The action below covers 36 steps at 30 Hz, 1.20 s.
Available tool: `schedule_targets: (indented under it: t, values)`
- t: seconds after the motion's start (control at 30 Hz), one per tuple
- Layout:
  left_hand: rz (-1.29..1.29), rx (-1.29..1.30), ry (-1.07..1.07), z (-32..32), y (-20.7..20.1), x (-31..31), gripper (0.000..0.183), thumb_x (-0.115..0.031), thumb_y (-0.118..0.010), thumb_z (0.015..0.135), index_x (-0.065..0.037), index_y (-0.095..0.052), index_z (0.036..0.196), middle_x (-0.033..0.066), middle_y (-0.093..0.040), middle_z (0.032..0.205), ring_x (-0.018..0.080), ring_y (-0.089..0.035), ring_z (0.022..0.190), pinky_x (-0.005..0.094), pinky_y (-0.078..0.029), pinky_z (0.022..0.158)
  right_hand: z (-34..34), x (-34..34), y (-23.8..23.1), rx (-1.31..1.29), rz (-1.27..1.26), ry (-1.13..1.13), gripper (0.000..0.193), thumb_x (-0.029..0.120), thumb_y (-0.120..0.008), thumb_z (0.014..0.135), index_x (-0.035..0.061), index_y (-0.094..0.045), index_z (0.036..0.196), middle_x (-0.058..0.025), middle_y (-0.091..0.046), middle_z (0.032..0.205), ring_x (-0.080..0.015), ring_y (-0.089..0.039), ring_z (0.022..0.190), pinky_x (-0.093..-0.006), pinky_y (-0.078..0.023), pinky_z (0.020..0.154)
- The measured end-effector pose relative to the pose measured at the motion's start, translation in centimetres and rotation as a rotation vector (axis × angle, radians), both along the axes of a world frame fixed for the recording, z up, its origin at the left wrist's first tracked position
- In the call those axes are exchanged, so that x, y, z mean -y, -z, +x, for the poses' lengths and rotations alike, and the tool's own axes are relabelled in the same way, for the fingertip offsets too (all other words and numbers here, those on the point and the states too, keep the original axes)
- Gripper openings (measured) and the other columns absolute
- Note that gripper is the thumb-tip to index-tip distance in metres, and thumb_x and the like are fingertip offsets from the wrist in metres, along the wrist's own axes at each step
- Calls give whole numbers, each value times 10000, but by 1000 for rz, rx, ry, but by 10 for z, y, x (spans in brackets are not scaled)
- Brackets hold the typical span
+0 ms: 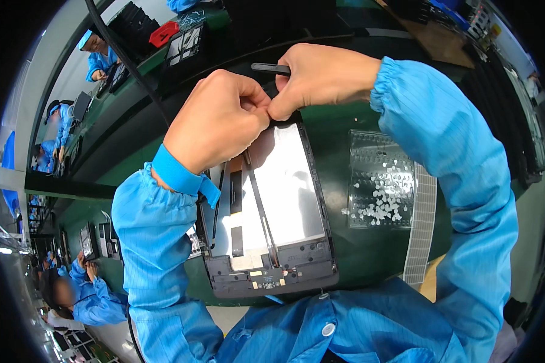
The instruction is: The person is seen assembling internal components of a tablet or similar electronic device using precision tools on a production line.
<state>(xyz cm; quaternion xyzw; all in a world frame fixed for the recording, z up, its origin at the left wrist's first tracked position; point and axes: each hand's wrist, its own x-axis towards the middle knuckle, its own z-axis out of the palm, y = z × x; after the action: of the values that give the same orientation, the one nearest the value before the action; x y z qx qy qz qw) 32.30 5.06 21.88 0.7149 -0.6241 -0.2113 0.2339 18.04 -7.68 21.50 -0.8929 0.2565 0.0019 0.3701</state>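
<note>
A tablet-like device (287, 181) lies opened in front of me, with a bright silver plate and a dark end with small circuit parts nearest me. My left hand (218, 118), a blue band on its wrist, is closed in a pinch over the device's far edge. My right hand (327, 75) meets it there, thumb and fingertips pressed together. Dark grey tweezers (270, 68) are held in the right hand, their rounded end sticking out leftward. Whatever the fingertips pinch is hidden. A narrow strip (260, 209) runs lengthwise over the silver plate.
Right of the device, a clear plastic tray (360, 142) holds several small whitish round pieces (381, 199). Beside it lies a white gridded sheet (422, 224). A black cable (127, 60) hangs at the left. Co-workers in blue (97, 299) sit at benches on the left. A red bin (163, 34) stands far off.
</note>
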Motion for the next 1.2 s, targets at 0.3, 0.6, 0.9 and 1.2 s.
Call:
schedule_targets:
  t: [0.3,0.6,0.9,1.2]
  values:
    - [-438,-27,-362,-40,9,-173,348,-89,-636,943,69,-633,1253,211,-678,1207,280,-640,1129,385,-480,987,-72,-42,43,449,-82,196,673,486,-756,855,-107,-617,1139,-194,-679,883,-255,-658,737,-354,-528,655]
    - [-363,-376,-333,-74,33,-197,650,-272,-505,1042,117,-289,1516,288,-421,1506,317,-421,1401,396,-281,1172,-103,-145,28,351,241,185,541,310,-650,997,-91,-544,1345,-232,-704,1084,-225,-704,973,-339,-556,832]
    - [-547,-633,-468,-89,20,-181,595,-217,-489,1042,125,-311,1496,312,-386,1517,336,-397,1422,401,-260,1191,-97,-141,36,767,652,495,495,228,-684,957,-103,-540,1295,-84,-708,916,-134,-671,784,-280,-548,715]
    - [-663,-552,-228,-69,26,-168,570,-317,-446,1044,94,-433,1437,295,-450,1485,386,-423,1414,493,-336,1162,-131,-36,50,980,813,704,502,166,-702,899,-43,-545,1327,-71,-675,985,-149,-686,828,-292,-575,765]
